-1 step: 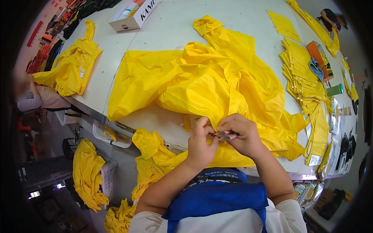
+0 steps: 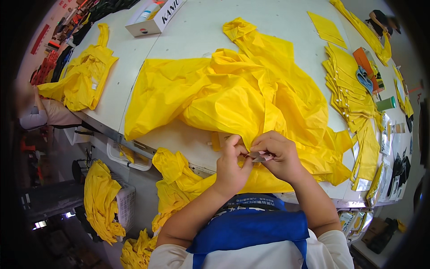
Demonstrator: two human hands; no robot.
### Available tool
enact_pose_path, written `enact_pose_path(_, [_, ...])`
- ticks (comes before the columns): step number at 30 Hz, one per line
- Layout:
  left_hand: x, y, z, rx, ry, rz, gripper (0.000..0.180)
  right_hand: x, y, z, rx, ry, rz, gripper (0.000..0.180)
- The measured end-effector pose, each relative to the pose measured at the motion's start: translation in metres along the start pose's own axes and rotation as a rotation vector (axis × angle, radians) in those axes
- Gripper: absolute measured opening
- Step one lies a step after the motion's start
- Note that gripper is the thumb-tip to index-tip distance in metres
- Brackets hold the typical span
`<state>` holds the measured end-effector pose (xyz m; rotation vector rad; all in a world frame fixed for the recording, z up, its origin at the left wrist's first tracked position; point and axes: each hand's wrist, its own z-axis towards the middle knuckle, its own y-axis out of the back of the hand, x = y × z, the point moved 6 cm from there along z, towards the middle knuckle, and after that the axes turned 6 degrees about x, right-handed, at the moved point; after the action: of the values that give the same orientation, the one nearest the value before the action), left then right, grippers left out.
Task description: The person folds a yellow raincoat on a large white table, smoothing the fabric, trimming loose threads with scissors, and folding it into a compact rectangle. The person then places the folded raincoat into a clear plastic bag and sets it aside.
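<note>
A large crumpled yellow raincoat-like garment (image 2: 224, 105) is spread over the white table in front of me. At its near edge, my left hand (image 2: 233, 167) is closed, pinching a bit of the yellow fabric between thumb and fingers. Close beside it, my right hand (image 2: 282, 156) is wrapped round small metal thread snips (image 2: 260, 157), whose pointed blades face the left fingertips. The fingers partly hide the snips' handle and the pinched spot.
Stacked yellow pieces (image 2: 345, 85) lie at the right, near a green cup (image 2: 386, 104). A white open box (image 2: 150, 22) stands at the far left. Another person handles a yellow garment (image 2: 92, 67) at the left. Below the table edge, yellow fabric (image 2: 101, 197) fills a basket (image 2: 126, 204).
</note>
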<state>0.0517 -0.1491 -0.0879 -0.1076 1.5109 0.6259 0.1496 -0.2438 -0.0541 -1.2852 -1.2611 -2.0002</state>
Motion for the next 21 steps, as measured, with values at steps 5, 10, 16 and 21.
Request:
enact_pose_path(5, [0.018,-0.007,0.0,0.084,0.147,-0.305,0.059,-0.002,0.002,-0.003,-0.096,-0.107,0.078,0.011])
enact_pose_path(10, [0.015,-0.009,0.001,0.119,0.177,-0.488,0.062,-0.014,0.011,-0.002,-0.16,-0.142,0.19,0.012])
enact_pose_path(16, [0.017,-0.005,-0.005,0.08,0.167,-0.379,0.061,0.007,0.01,0.001,0.015,-0.009,-0.021,0.02])
enact_pose_path(21, [0.005,0.004,-0.006,0.047,0.126,-0.074,0.057,0.013,0.007,0.002,0.045,0.004,-0.064,0.023])
